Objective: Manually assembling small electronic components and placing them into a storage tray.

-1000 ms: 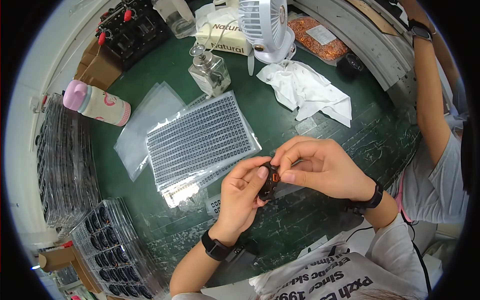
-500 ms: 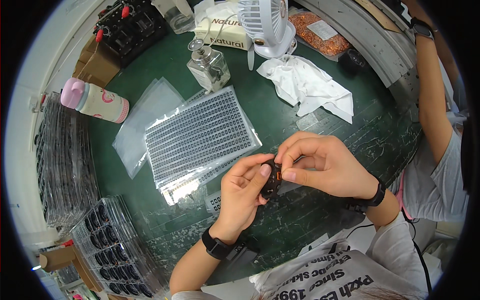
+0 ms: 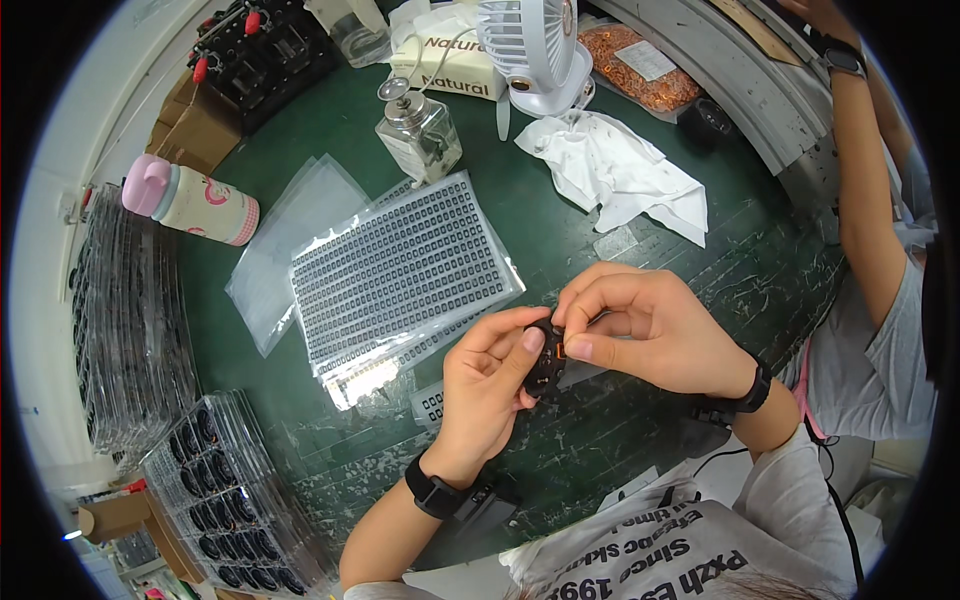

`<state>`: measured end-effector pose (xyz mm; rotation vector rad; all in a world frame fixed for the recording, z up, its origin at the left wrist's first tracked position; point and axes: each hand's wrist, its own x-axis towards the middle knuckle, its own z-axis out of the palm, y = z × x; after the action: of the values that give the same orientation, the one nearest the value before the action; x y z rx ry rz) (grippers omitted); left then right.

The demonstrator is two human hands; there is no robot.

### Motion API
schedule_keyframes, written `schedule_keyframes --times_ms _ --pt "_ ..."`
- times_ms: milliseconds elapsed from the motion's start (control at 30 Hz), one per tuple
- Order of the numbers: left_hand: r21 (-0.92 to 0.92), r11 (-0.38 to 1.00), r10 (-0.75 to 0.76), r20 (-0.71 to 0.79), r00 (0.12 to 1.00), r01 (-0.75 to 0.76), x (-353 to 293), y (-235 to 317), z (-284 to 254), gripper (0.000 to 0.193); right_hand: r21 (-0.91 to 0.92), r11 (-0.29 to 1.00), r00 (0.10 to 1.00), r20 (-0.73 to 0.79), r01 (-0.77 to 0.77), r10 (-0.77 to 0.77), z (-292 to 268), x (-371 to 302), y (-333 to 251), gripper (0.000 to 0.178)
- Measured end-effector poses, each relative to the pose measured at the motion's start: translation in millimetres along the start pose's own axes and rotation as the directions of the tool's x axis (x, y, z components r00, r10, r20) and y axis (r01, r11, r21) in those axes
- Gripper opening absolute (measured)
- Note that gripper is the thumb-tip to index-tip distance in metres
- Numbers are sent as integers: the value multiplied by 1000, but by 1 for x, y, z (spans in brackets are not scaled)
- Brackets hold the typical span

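My left hand (image 3: 487, 375) grips a small black rounded part (image 3: 545, 368), thumb on its face and fingers behind. Tiny metallic or light spots show on that face. At the part's right edge sits a small orange piece (image 3: 561, 351). My right hand (image 3: 640, 330) is closed in a pinch, thumb and forefinger against that same edge, just beside the orange piece. What lies between those fingertips is too small and covered to make out. Just left of my left hand, on the green table, is a strip with dark printed marks (image 3: 430, 401).
Sheets of small black stickers (image 3: 400, 275) lie left of my hands. Beyond stand a glass pump bottle (image 3: 418, 130), a white fan (image 3: 535, 55), a white cloth (image 3: 615, 175) and a bag of orange pieces (image 3: 640, 68). Stacked trays (image 3: 235, 490) hold black parts. Another person's arm (image 3: 862, 190) is at right.
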<state>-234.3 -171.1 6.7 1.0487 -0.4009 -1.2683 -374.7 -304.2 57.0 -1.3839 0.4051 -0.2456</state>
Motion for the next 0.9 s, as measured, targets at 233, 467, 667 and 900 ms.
schedule_keyframes --times_ms 233,467,667,900 --pt "-28 1000 7 26 1000 -6 -1 0 -1 24 0 1000 1000 -8 -9 9 0 0 0 10" --pt "-21 1000 11 23 1000 -11 -1 -1 -2 23 10 1000 1000 -1 -13 13 1 0 0 9" --pt "-29 999 13 16 1000 -12 0 -2 -2 23 -35 999 1000 -10 13 -13 1 -1 1 10" --pt "-15 1000 18 -10 1000 -18 -2 0 0 23 156 984 996 -22 -81 86 0 1 -4 15"
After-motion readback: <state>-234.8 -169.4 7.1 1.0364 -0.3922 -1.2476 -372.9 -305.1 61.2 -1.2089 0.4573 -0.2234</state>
